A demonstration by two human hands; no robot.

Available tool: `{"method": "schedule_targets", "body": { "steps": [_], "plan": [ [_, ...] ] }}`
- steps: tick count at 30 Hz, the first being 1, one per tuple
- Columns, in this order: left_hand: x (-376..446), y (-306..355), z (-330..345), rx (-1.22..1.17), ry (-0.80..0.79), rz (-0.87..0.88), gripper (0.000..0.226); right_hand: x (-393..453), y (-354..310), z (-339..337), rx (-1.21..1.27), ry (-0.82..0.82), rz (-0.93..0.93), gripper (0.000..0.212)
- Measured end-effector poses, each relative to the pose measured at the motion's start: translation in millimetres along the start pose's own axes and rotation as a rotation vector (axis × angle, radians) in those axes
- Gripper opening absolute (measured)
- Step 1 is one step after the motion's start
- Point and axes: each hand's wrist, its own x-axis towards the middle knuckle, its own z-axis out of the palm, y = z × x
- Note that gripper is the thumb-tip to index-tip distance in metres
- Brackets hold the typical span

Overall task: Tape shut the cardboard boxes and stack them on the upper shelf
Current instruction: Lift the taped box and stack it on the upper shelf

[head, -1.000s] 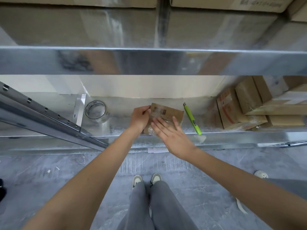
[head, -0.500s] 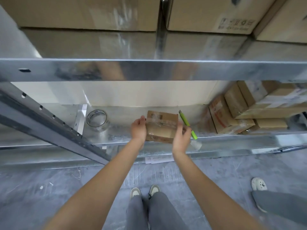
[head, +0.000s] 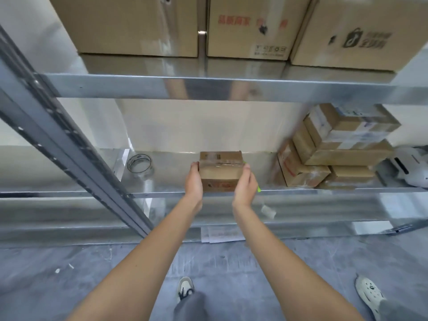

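A small cardboard box (head: 220, 170) sits between the two hands, at the front edge of the lower metal shelf (head: 324, 189). The left hand (head: 194, 179) holds the box's left side, thumb up at the top corner and fingers curled round the side. The right hand (head: 246, 184) holds the right side in the same way, thumb tip at the upper right corner. Clear tape runs across the box's top, and its flaps lie closed. Whether the box's underside rests on the shelf or is just off it cannot be told.

Just behind the right hand a green utility knife (head: 258, 188) lies on the shelf, only its tips showing past the hand. A roll of clear tape (head: 140, 163) stands well to the left of the box on the same shelf, near the slanted steel upright (head: 69, 144). To the right, well apart from the held box, a pile of small taped cardboard boxes (head: 335, 149) leans against the wall, with a white device (head: 410, 167) beside it at the frame edge.

The upper shelf (head: 208, 88) crosses above the hands and carries three large cardboard cartons (head: 250, 26) side by side. Below, the grey floor (head: 69, 262) shows the person's grey trousers and one shoe (head: 184, 287), and another white shoe (head: 369, 293) at the right.
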Motion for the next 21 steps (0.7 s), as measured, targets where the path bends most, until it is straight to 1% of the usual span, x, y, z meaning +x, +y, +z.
{"method": "schedule_targets", "body": {
  "steps": [3,6,8,10,12,16,21],
  "plan": [
    [-35,0,10,-0.028,0.02,0.069,0.052,-6,-15,-25,-0.018,-0.038,-0.054,0.041],
    [-73,-4,18,0.008,0.143,0.115,0.052,-17,-28,-53,-0.042,-0.09,-0.113,0.044],
    [-99,-7,23,0.015,0.171,0.156,0.048,-27,-42,-71,-0.015,-0.133,-0.15,0.037],
    [-125,-4,29,-0.016,0.156,0.192,0.036,-38,-61,-86,0.033,-0.159,-0.184,0.026],
    [-149,8,37,-0.056,0.158,0.23,0.028,-46,-80,-97,0.072,-0.174,-0.219,0.024],
    [-190,41,51,-0.024,0.246,0.383,0.031,-60,-116,-111,0.103,-0.181,-0.294,0.027],
    [-225,76,69,-0.041,0.265,0.511,0.037,-80,-167,-121,0.187,-0.199,-0.423,0.034]
  ]
}}
